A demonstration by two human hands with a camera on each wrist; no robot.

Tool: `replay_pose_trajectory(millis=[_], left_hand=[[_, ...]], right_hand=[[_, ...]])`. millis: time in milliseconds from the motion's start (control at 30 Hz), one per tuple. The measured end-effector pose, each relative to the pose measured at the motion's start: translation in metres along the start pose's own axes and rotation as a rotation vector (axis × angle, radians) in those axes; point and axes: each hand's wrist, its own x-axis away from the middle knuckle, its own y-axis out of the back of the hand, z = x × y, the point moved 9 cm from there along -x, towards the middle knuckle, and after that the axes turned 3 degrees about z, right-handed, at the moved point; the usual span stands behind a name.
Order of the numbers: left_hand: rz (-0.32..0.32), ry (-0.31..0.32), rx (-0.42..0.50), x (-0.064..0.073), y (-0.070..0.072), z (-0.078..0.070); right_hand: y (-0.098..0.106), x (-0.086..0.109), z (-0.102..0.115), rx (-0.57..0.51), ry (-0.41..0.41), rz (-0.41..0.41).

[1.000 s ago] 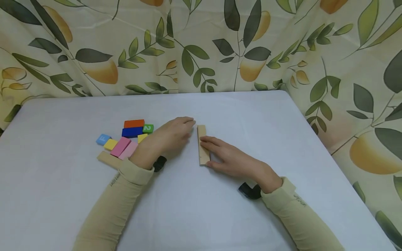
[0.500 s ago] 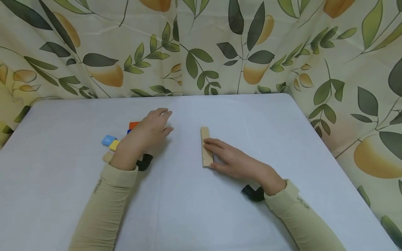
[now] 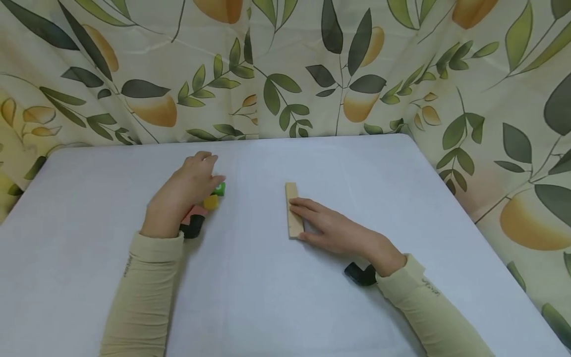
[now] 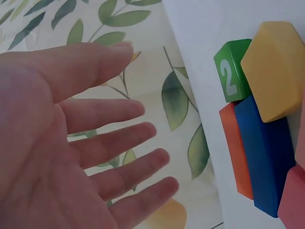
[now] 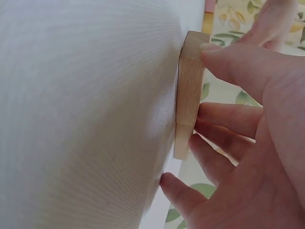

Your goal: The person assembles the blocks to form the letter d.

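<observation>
And at the centre of the head view, the wooden plank (image 3: 294, 225) is being touched by the right hand (image 3: 330, 225): the thumb is laid by its near end, the fingertips are rested farther along it, and no fingers are wrapped around it. The plank is laid flat on the white table (image 3: 250, 287), its length run up and down the frame. In the right wrist view, a gap is left between thumb and fingers, both set against the wood.

Over to the left of the head view, where the left hand (image 3: 183, 188) is held over a cluster of blocks, much of it hidden by the hand. In the left wrist view, thumb and fingers are seen spread apart, with nothing gripped. Well to the right there, a green block (image 4: 242, 78) marked with a white 2 is shown, a yellow block (image 4: 281, 76) just beside it; below, a blue block (image 4: 267, 157) is lined up along an orange block (image 4: 237, 150), and a pink block (image 4: 294, 202) is cut off by the edge.

Across the top of the head view, a leaf-patterned cloth (image 3: 290, 49) is hung.
</observation>
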Motion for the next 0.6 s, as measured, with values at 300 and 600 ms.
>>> replay_pose_trajectory(millis=[300,600], left_hand=[[0.029,0.042,0.018,0.004,-0.006,0.012],[0.061,0.094,0.000,0.002,-0.005,0.028]], right_hand=[[-0.003,0.005,-0.002,-0.038,-0.002,0.000],[-0.001,-0.001,-0.002,-0.022,0.014,-0.017]])
